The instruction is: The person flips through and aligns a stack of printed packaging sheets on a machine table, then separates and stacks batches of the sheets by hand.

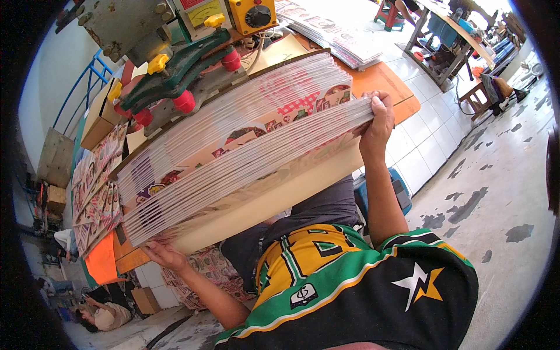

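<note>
Two bare hands hold a thick fanned stack of clear printed plastic pouches [245, 140] across the near edge of a pale wooden worktop [274, 198]. The left hand [163, 255] cups the stack's near left end from below, fingers curled under the lowest sheets. The right hand [376, 122] is clamped on the far right end, thumb over the top and fingers wrapped beneath. The stack lies slanted from near left to far right, just below a green metal press with yellow and red knobs [175, 76].

Glossy film like this looks slick and floppy; sheets would likely slide over one another and sag in the middle, and the bundle seems fairly heavy. Squeezing both short ends firmly, as now, seems the safest hold. More printed sheets [93, 192] lie on the left.
</note>
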`<state>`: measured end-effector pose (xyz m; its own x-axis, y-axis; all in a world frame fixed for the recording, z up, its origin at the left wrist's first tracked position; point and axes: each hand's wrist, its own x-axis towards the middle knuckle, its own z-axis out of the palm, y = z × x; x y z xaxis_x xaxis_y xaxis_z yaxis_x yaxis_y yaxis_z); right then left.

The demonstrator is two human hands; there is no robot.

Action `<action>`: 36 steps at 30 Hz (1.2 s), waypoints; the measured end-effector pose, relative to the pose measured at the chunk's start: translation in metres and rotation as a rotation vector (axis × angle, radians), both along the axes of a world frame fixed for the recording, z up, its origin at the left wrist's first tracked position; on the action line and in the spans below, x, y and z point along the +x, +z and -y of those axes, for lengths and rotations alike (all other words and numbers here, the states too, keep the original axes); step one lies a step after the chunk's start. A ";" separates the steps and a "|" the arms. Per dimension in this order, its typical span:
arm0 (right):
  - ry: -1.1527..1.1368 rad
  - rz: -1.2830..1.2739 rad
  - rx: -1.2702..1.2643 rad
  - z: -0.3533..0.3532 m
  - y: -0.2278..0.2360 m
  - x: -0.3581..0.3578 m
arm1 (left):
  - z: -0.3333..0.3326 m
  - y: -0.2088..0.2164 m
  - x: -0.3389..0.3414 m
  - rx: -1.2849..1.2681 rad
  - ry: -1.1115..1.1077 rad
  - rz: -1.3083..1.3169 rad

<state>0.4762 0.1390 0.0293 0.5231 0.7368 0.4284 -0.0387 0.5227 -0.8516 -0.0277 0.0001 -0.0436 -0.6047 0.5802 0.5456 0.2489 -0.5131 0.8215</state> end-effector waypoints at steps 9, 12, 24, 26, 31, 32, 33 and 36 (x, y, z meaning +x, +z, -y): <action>-0.017 -0.026 0.042 0.001 0.006 -0.006 | 0.000 0.004 0.005 -0.004 0.063 -0.018; -0.020 -0.001 -0.006 0.005 0.012 -0.009 | 0.002 0.000 0.000 -0.011 0.007 -0.004; -0.065 0.079 -0.060 -0.003 -0.007 0.000 | -0.002 0.004 0.004 0.058 -0.012 0.027; -0.061 0.081 -0.049 -0.004 -0.008 0.001 | 0.000 0.000 -0.003 0.009 0.028 -0.001; -0.084 0.082 -0.023 -0.007 -0.010 0.002 | 0.002 0.004 0.005 -0.014 -0.022 0.057; -0.122 0.100 -0.005 -0.008 -0.011 0.002 | 0.001 0.005 0.008 -0.017 -0.037 0.082; -0.111 0.101 -0.006 -0.005 -0.007 -0.002 | 0.001 0.005 0.007 -0.019 -0.026 0.082; -0.049 -0.021 -0.093 0.003 0.005 -0.013 | 0.000 0.003 0.003 -0.024 0.000 -0.002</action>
